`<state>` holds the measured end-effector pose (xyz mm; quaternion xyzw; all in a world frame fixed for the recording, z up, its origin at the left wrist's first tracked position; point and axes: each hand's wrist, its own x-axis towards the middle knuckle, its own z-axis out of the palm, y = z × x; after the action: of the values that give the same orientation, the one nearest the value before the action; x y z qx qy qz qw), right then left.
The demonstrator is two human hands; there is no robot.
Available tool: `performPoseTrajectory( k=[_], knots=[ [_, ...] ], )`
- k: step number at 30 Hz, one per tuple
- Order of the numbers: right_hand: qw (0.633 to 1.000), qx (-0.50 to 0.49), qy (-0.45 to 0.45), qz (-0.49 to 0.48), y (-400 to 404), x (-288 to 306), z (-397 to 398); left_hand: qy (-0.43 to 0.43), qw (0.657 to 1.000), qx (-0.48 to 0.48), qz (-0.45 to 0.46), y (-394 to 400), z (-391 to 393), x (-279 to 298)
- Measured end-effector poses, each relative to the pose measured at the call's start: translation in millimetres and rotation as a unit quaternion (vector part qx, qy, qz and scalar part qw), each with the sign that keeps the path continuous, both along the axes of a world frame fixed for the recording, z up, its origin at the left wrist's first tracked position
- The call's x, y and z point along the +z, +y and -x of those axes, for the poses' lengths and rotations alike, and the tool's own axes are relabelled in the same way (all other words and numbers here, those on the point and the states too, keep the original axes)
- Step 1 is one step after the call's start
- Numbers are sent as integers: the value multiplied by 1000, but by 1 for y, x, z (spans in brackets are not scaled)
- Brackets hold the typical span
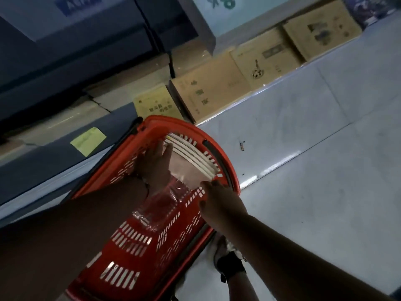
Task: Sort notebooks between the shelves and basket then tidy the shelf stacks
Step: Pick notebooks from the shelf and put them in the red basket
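Both hands inside red slotted plastic basket (pixel 219 153): left hand (pixel 155 165) flat, fingers straight against white-edged notebook stack (pixel 193 157); right hand (pixel 219 199) grips stack's near corner.

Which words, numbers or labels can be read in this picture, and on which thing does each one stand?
"8K", seen upside down: on the pale sign at the top.
White letters on the blue sign, top left: cut off and blurred, not readable.
Print on the brown notebooks and the yellow notebook: blurred, not readable.
Writing on the yellow-green tag on the shelf edge: too small to read.
The red basket: no text visible.
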<state>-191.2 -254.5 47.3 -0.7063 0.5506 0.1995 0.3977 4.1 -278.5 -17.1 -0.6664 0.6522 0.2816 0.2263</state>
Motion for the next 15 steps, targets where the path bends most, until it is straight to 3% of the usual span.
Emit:
performPoseTrajectory(
  k=[2, 7, 11, 15],
  knots=[
    [1000, 2, -7, -6, 3, -16, 4, -11, 1000, -23, 15, -3, 0, -14],
    [1000, -20, -11, 19, -1, -32, 13, 26, 987, -30, 154, 4, -15, -31],
    [998, -44, -13, 32, -6, -36, 11, 18, 992, -50, 115, 19, -27, -38],
    [998, -7, 7, 60, -5, -40, 6, 29, 994, -66, 81, 42, -39, -49]
  ],
)
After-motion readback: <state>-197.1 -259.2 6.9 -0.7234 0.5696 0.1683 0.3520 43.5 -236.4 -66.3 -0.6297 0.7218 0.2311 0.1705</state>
